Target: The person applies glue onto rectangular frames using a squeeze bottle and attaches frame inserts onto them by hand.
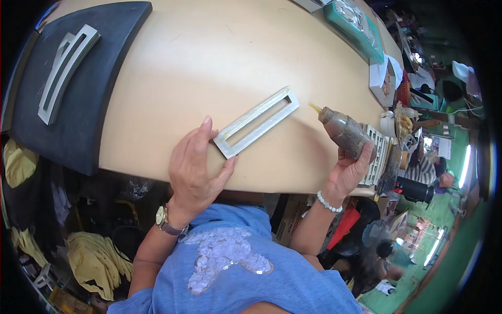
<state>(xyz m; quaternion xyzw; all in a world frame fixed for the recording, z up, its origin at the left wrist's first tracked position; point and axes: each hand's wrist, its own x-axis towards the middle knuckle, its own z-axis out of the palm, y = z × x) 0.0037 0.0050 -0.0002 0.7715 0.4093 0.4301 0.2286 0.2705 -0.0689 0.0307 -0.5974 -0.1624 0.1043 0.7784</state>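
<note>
- While the left hand (192, 168) pinches the slotted frame (265, 127), slackening could skew it.
- The right hand (343, 177) clasps a squeeze bottle (346, 132); pressing hard could drip on the desk (178, 68).

The dark board (117, 47) ran out of view at the left, and writing on the cardboard box (289, 222) was too small to read.
</note>
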